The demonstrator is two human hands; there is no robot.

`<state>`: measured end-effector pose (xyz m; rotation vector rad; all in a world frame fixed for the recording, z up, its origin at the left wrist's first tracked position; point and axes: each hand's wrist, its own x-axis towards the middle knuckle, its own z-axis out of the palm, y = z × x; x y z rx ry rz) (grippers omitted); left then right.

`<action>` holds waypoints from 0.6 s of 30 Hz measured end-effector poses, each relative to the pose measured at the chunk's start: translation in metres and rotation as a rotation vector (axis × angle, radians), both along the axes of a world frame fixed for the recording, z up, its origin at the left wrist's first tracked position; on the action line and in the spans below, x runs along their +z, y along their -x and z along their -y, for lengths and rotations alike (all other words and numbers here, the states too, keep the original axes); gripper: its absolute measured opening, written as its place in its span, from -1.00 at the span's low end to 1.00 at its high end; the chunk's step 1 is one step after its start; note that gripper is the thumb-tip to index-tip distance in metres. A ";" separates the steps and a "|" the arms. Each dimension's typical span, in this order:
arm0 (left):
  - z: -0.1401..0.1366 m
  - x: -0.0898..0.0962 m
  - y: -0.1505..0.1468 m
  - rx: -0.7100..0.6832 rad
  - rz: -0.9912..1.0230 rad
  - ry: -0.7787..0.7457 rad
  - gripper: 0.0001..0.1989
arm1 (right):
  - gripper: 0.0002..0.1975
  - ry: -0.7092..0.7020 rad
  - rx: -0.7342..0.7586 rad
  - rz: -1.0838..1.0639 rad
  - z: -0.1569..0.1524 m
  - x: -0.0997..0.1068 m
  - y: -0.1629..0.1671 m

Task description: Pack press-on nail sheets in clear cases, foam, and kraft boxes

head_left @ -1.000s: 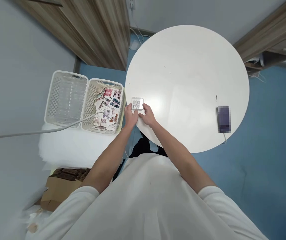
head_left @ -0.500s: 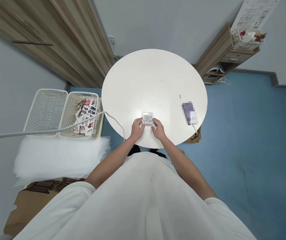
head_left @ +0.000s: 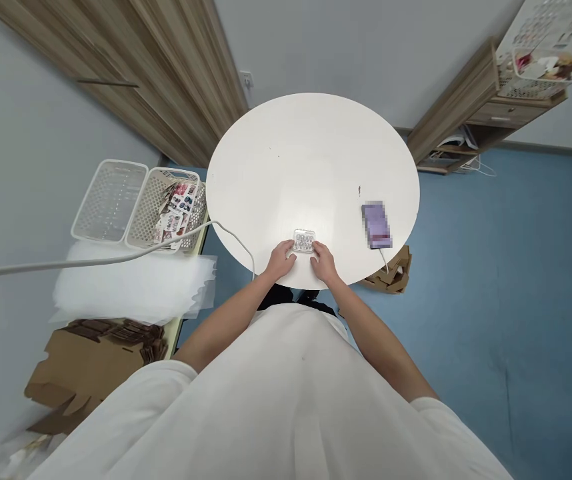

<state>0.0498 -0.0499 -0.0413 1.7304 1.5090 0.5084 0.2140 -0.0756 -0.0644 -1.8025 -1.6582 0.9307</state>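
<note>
A small clear plastic box [head_left: 304,241] with several shiny silvery pieces in rows sits at the near side of the round white table [head_left: 311,147]. My left hand [head_left: 281,261] holds its left edge, fingers bent and thumb toward the near corner. At the opposite edge, my right hand [head_left: 324,262] grips in the same way. The box looks flat on the table or just above it; I cannot tell which. What the silvery pieces are is too small to make out.
A blurred purple phone-like device [head_left: 377,225] with a white cable lies at the table's right. To the left stand an empty white basket [head_left: 109,200], a basket of printed cards [head_left: 141,210], white sheets [head_left: 126,283] and flattened cardboard [head_left: 91,363]. A white cord [head_left: 186,235] crosses there.
My view has shifted a little, so the surroundings sit differently in the picture. Both hands stay on the clear plastic box. The blurred device's display looks different.
</note>
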 end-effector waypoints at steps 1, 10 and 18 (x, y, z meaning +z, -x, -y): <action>-0.001 -0.001 0.000 -0.014 -0.010 0.001 -0.48 | -0.44 0.005 0.000 0.011 0.000 0.000 0.000; -0.005 -0.008 0.008 -0.154 -0.086 -0.054 -0.48 | -0.45 0.007 0.030 0.149 0.006 0.006 0.003; -0.003 -0.005 0.036 -0.483 -0.264 -0.171 -0.66 | -0.83 -0.084 0.398 0.582 0.013 0.018 0.010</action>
